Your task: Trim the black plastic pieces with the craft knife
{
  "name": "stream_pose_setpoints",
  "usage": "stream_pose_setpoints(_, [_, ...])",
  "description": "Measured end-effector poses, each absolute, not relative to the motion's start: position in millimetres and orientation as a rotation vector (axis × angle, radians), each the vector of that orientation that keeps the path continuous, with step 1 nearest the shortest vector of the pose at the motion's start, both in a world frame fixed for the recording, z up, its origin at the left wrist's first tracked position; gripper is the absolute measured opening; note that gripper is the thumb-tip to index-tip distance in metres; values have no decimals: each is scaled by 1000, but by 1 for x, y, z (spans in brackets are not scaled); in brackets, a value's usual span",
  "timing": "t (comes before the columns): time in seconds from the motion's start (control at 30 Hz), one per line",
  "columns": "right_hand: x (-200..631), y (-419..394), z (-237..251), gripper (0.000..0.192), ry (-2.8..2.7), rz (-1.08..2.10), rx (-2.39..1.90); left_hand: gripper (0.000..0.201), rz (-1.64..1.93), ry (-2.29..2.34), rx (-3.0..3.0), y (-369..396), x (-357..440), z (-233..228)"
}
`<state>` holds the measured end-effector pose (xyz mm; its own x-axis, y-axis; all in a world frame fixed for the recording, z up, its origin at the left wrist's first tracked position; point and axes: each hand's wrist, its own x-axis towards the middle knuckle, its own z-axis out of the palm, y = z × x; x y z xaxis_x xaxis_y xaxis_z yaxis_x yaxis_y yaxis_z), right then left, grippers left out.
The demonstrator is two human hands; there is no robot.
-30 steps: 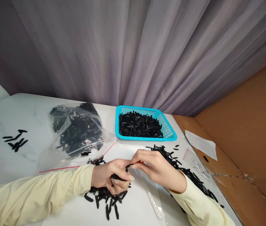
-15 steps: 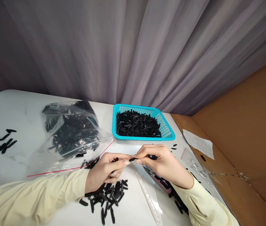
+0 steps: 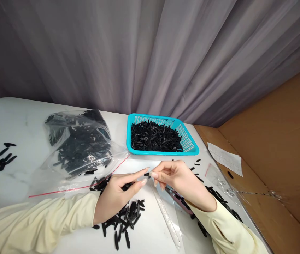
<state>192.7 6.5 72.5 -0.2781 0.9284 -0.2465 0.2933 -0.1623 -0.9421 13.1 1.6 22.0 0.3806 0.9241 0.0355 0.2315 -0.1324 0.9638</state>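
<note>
Between thumb and fingers, my right hand [image 3: 177, 180] pinches a small black strip [image 3: 147, 174]. Just left of it, my left hand [image 3: 119, 188] has its index finger and thumb stretched out and apart, with the fingertips close to the strip's free end. Whether they touch it is hard to tell. Beneath and in front of my left hand lies a loose pile of black strips [image 3: 130, 213]. A dark item with a pinkish edge [image 3: 183, 204] sits partly hidden below my right hand.
A turquoise basket [image 3: 163, 153] full of black strips stands at the back. Left of it lies a clear plastic bag [image 3: 79, 144] of strips. Several strips [image 3: 3, 162] are scattered far left, and more [image 3: 220, 197] lie beyond my right wrist. A paper sheet [image 3: 225, 159] rests on cardboard.
My left thumb and index finger have parted from the black strip they were pinching. The strip now stays in my right hand. The view has shifted slightly.
</note>
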Motion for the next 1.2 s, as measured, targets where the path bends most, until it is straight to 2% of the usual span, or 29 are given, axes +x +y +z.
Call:
stream_pose_setpoints(0.23, [191, 6, 69, 30, -1464, 1643, -1262, 32, 881, 967, 1659, 2, 13, 20])
stream_pose_setpoints(0.5, [185, 5, 62, 26, -1076, 1845, -1132, 43, 872, 1030, 1583, 0, 12, 17])
stream_pose_setpoints(0.7, [190, 8, 62, 24, -1113, 1877, -1164, 53, 742, 966, 1345, 6, 14, 19])
stream_pose_setpoints(0.97, [180, 4, 59, 23, -1016, 1799, -1128, 41, 725, 885, 1353, 5, 13, 19])
stream_pose_setpoints(1.2, [182, 3, 58, 16, -1012, 1785, -1164, 50, 727, 973, 1393, 5, 13, 17])
